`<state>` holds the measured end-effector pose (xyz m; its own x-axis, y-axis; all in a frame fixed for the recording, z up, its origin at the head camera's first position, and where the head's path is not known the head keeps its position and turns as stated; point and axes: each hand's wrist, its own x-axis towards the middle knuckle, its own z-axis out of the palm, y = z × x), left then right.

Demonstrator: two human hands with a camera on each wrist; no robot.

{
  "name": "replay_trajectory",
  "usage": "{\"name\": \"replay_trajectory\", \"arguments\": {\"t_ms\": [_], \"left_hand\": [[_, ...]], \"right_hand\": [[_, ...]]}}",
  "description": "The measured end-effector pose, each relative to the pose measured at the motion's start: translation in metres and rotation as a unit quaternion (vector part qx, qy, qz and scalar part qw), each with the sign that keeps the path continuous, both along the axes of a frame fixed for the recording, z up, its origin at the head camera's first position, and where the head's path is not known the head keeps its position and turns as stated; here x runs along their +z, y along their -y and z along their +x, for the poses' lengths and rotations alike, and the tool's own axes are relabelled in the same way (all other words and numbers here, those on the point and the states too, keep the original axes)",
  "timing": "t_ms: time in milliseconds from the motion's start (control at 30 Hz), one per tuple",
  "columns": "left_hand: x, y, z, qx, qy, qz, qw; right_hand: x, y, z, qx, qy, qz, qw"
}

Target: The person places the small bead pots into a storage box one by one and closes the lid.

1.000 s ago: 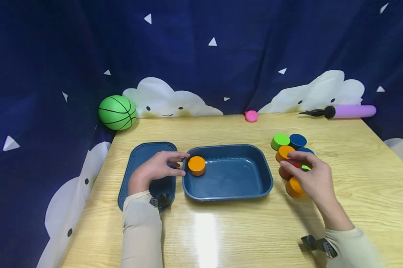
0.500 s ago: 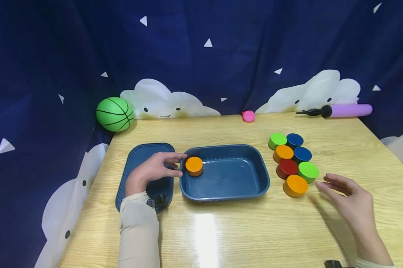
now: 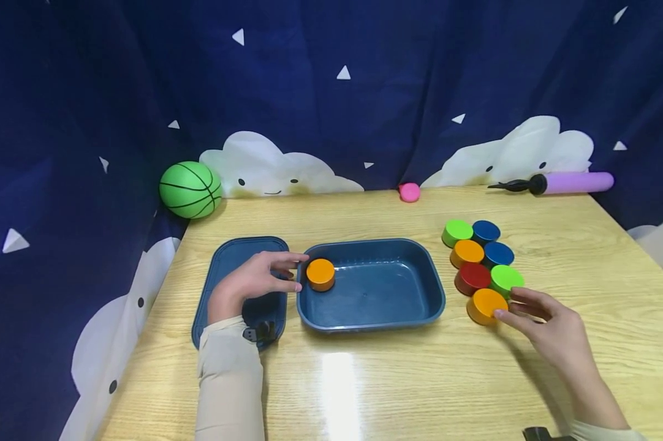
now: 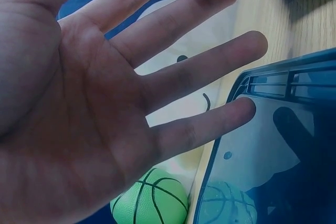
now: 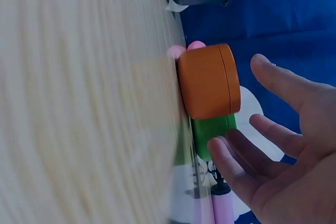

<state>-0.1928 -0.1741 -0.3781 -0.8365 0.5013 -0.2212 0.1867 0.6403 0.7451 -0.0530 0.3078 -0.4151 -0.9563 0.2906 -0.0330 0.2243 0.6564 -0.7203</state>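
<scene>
A blue rectangular bin (image 3: 372, 318) stands mid-table with one orange round tin (image 3: 320, 274) inside, at its left wall. My left hand (image 3: 260, 278) is at the bin's left rim with fingers outstretched; in the left wrist view the fingers are spread and the upper fingertips meet the bin's edge. My right hand (image 3: 552, 324) hovers beside the nearest orange lidded tin (image 5: 207, 82), thumb and fingers apart, gripping nothing. Behind that tin sit a red tin (image 3: 472, 278), two green tins (image 3: 508, 279), two blue tins (image 3: 498, 254) and another orange tin (image 3: 467, 253).
A flat blue lid (image 3: 249, 245) lies under my left hand, left of the bin. A green ball (image 3: 190, 190), a small pink object (image 3: 410, 192) and a purple hand pump (image 3: 576, 182) line the back, before a dark blue curtain (image 3: 287, 79).
My right hand first moves right and down, away from above the tins, then comes back left to the nearest orange tin. My left hand stays at the bin's rim; the view shifts slightly.
</scene>
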Motion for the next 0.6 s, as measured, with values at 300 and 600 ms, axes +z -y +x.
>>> {"name": "replay_trajectory", "arguments": {"t_ms": [300, 600], "left_hand": [[0.0, 0.001, -0.001, 0.003, 0.004, 0.003, 1.0], [-0.003, 0.001, -0.001, -0.001, 0.004, -0.002, 1.0]], "right_hand": [[-0.004, 0.009, -0.004, 0.032, 0.036, -0.006, 0.9988], [-0.007, 0.012, -0.005, 0.036, 0.045, 0.013, 0.9983]]}}
